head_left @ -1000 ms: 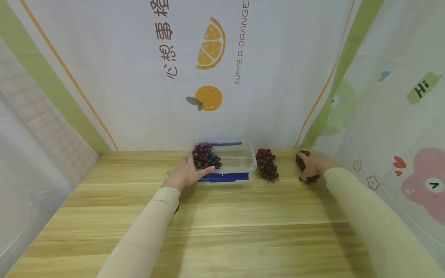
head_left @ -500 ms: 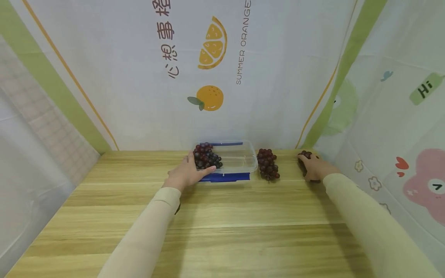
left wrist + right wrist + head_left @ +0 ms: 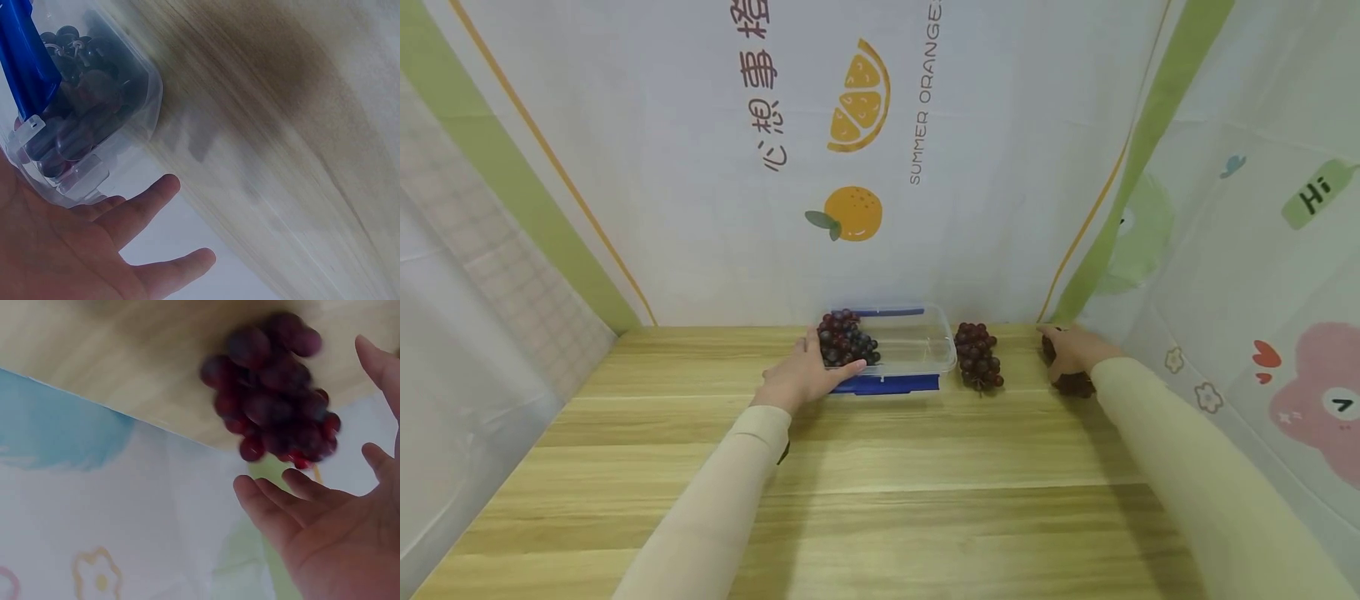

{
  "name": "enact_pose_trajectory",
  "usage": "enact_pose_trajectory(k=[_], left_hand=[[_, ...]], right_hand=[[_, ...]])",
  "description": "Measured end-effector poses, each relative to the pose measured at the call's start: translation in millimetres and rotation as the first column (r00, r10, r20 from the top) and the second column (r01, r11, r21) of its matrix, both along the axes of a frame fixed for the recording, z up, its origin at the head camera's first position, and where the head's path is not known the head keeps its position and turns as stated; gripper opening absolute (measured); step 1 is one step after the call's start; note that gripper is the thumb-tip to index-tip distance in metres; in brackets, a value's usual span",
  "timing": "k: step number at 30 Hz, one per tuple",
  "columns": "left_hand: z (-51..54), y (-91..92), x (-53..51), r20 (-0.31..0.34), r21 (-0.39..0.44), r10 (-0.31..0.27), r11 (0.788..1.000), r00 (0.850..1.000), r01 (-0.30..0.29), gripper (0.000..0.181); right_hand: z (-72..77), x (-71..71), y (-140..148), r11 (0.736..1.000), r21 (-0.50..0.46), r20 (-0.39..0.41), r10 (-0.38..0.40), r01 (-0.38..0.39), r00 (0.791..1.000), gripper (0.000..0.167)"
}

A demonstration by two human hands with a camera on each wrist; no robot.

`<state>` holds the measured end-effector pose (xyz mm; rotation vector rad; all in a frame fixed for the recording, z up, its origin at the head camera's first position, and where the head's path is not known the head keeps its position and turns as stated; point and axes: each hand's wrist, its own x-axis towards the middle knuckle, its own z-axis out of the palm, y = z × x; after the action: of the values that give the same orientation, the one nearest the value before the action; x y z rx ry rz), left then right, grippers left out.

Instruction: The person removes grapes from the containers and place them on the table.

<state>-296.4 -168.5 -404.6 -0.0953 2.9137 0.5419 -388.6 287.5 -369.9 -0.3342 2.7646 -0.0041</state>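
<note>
The left hand rests against the left end of a clear plastic box, its thumb along the front edge. Inside the box's left part lie dark grapes. In the left wrist view the left hand has its fingers spread beside the box. Over a red grape bunch at the right back is the right hand. The right wrist view shows this bunch near the fingertips, with the right hand open and its fingers spread.
Another bunch of red grapes lies on the wooden table between the box and the right hand. A blue latch flap hangs out at the box's front. Printed cloth stands behind the table and at both sides.
The right hand has shifted slightly over the right bunch, uncovering more of its lower part. Left hand and box look unmoved; the head view has shifted a little.
</note>
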Motion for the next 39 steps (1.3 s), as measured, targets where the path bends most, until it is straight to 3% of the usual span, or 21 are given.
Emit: enact_pose_trajectory(k=[8,18,25,32,39], left_hand=[[-0.6,0.2,0.5,-0.006,0.003,-0.003,1.000,1.000,0.003,0.135],[-3.2,-0.1,-1.1,-0.003,-0.004,-0.003,1.000,1.000,0.003,0.135],[-3.5,-0.2,-1.4,-0.004,-0.007,0.000,1.000,1.000,0.000,0.136],[-1.4,-0.1,0.2,-0.001,-0.004,-0.009,1.000,1.000,0.009,0.135],[3.1,1.5,1.2,0.006,-0.005,-0.013,1.000,1.000,0.013,0.132]], right_hand=[[21.2,-2.3,-11,1.000,0.000,0.012,-0.011,0.011,1.000,0.106],[45.6,-3.6,-22,0.999,0.012,-0.042,0.046,-0.045,0.998,0.091],[59.9,-0.3,-35,0.993,0.014,-0.068,0.117,-0.117,0.991,0.089],[69.0,-2.5,-56,0.989,0.020,-0.058,0.148,-0.147,0.987,0.081],[85.6,5.7,-88,0.981,0.017,-0.030,0.194,-0.193,0.981,0.082]])
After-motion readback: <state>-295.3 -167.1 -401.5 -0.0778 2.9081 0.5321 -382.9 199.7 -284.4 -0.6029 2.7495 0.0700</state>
